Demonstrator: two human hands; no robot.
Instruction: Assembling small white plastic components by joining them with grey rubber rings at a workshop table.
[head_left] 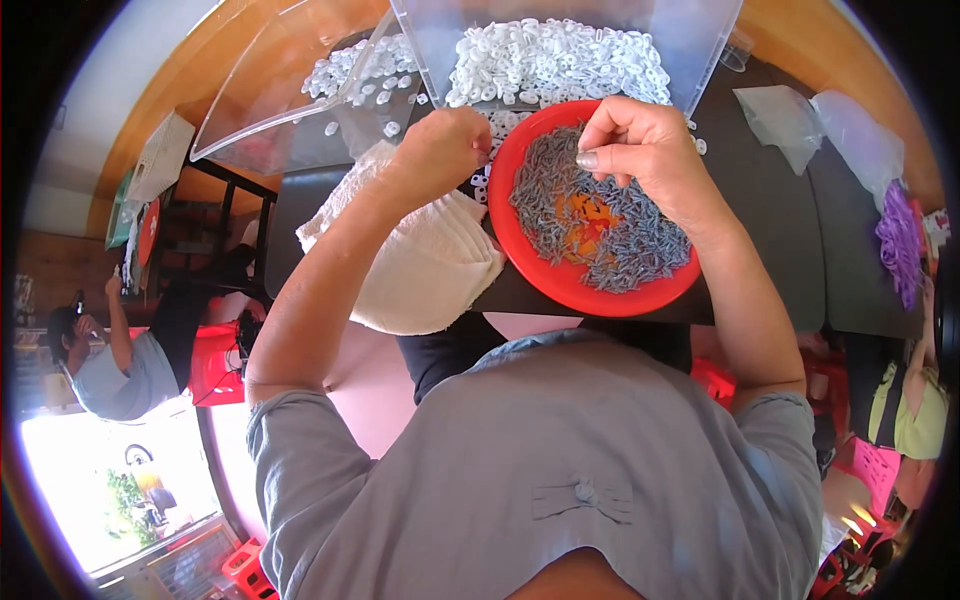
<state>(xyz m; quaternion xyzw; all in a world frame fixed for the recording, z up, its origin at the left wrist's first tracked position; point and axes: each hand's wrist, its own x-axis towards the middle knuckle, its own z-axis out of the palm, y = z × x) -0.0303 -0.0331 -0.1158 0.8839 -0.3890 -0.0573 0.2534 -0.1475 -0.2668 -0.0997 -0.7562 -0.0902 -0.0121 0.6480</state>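
A round red basin (612,302) in front of me holds a heap of slim grey screw-like pieces (645,245), with orange showing through in the middle. Over its far right part, my right hand (645,150) is pinched, thumb against fingertips; whatever is between them is too small to make out. To the left of the basin rim, my left hand (445,150) is closed with the fingers curled away from view, so its contents are hidden. Under my left forearm lies a folded cream cloth (425,275). Small white plastic parts (506,122) lie on the dark table beyond my hands.
At the back, a clear plastic bin (690,60) holds many white parts (560,60). A clear lid or box (250,130) with more white parts leans at the left. Clear plastic bags (780,125) and a purple bundle (897,240) are at the right. Other people sit at both sides.
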